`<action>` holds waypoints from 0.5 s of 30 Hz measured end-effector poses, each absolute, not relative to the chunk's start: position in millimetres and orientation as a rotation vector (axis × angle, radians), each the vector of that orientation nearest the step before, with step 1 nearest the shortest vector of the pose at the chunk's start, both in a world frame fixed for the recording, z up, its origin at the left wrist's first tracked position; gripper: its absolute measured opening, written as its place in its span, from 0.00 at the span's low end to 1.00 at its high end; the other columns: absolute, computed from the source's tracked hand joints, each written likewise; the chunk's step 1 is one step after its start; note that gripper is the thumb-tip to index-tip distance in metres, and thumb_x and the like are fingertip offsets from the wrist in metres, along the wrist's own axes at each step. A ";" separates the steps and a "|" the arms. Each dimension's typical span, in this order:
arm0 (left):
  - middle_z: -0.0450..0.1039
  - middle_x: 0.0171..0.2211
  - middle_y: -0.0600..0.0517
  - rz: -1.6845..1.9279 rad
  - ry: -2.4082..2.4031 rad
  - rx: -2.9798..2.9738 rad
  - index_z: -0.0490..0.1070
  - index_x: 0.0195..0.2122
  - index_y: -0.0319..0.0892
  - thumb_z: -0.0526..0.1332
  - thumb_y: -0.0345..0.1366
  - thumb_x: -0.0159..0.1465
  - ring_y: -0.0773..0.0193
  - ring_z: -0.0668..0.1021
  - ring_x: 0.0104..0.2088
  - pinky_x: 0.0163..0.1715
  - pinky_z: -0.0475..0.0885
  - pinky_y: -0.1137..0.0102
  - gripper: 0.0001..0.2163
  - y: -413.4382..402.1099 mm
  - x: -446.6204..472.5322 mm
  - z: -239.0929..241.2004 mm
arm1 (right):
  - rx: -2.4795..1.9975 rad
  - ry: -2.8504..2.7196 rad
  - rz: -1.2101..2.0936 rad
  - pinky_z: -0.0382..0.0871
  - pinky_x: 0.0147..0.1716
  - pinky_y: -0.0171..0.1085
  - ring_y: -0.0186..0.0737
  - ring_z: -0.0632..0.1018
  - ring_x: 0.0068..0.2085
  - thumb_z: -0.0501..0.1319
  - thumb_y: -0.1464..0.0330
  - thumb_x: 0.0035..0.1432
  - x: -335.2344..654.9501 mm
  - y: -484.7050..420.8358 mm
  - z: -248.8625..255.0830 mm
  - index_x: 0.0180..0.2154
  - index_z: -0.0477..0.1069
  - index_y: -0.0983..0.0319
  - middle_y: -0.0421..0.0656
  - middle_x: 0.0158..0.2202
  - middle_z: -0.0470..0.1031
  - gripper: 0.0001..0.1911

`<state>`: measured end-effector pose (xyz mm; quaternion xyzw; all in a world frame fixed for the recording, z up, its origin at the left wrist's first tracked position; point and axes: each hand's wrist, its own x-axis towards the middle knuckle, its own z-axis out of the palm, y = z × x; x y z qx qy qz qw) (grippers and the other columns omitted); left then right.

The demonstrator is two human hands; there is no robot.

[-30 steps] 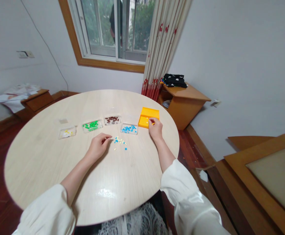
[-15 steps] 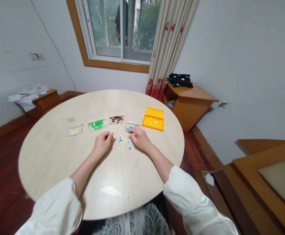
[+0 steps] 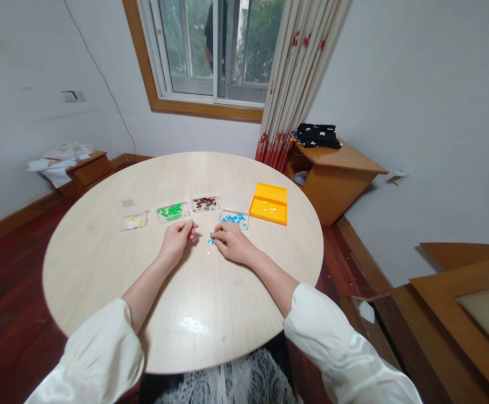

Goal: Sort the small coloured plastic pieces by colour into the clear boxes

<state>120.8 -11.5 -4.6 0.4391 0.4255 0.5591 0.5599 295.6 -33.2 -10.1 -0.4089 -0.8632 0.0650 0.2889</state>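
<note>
On the round pale wooden table lies a small heap of loose blue, yellow and white pieces. My right hand rests curled on that heap, fingertips pressed together over the pieces. My left hand sits just left of it, pinching a tiny blue piece between thumb and forefinger. Behind the hands stand clear trays: yellow pieces, green pieces, brown pieces, blue pieces. An orange tray holding a few white bits lies to the right.
A wooden side cabinet with dark spotted cloth on top stands right of the table by the curtain. A low drawer unit with papers is at the left wall. Wooden furniture fills the right side.
My right hand left the orange tray and came back to the loose heap. My left hand lifted slightly and now pinches a blue piece. The view shifted left.
</note>
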 end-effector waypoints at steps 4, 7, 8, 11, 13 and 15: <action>0.69 0.19 0.54 1.293 1.001 0.903 0.71 0.26 0.34 0.66 0.36 0.48 0.73 0.70 0.19 0.21 0.67 0.75 0.10 -10.1 117.5 -2.0 | -1.095 -2.329 0.172 0.58 0.43 0.42 0.40 0.67 0.42 0.56 0.75 0.54 294.8 -34.8 -5.8 0.35 0.74 0.64 0.46 0.38 0.71 0.09; 0.71 0.23 0.52 1.263 0.999 0.788 0.70 0.27 0.34 0.64 0.28 0.48 0.72 0.72 0.21 0.23 0.69 0.74 0.05 -10.3 116.2 2.1 | -1.106 -2.352 0.172 0.57 0.43 0.42 0.40 0.67 0.42 0.57 0.75 0.54 294.1 -35.2 -4.6 0.33 0.74 0.63 0.46 0.37 0.71 0.08; 0.71 0.23 0.52 1.258 0.994 0.761 0.70 0.26 0.34 0.63 0.26 0.47 0.72 0.72 0.21 0.24 0.69 0.74 0.05 -10.6 116.0 3.9 | -1.113 -2.357 0.176 0.57 0.43 0.42 0.40 0.67 0.42 0.57 0.75 0.53 293.8 -35.4 -4.4 0.33 0.74 0.63 0.46 0.37 0.71 0.07; 0.70 0.22 0.52 1.241 0.976 0.738 0.70 0.24 0.35 0.61 0.24 0.45 0.71 0.71 0.22 0.26 0.69 0.73 0.05 -12.2 116.3 8.7 | -1.123 -2.355 0.189 0.57 0.42 0.41 0.40 0.68 0.41 0.57 0.75 0.54 292.3 -36.1 -3.7 0.31 0.73 0.63 0.45 0.36 0.71 0.06; 0.66 0.19 0.54 1.227 1.010 0.806 0.70 0.24 0.35 0.61 0.26 0.46 0.72 0.68 0.20 0.24 0.66 0.74 0.04 -13.2 116.4 10.1 | -1.128 -2.318 0.191 0.57 0.42 0.40 0.40 0.68 0.40 0.56 0.74 0.56 292.1 -35.9 -2.1 0.32 0.72 0.63 0.45 0.35 0.72 0.06; 0.60 0.16 0.57 1.218 1.145 1.005 0.69 0.23 0.37 0.60 0.30 0.48 0.72 0.63 0.17 0.21 0.61 0.74 0.02 -14.2 116.3 10.0 | -1.162 -2.225 0.175 0.58 0.42 0.40 0.40 0.68 0.40 0.55 0.73 0.58 294.3 -34.0 0.1 0.34 0.71 0.63 0.45 0.35 0.72 0.06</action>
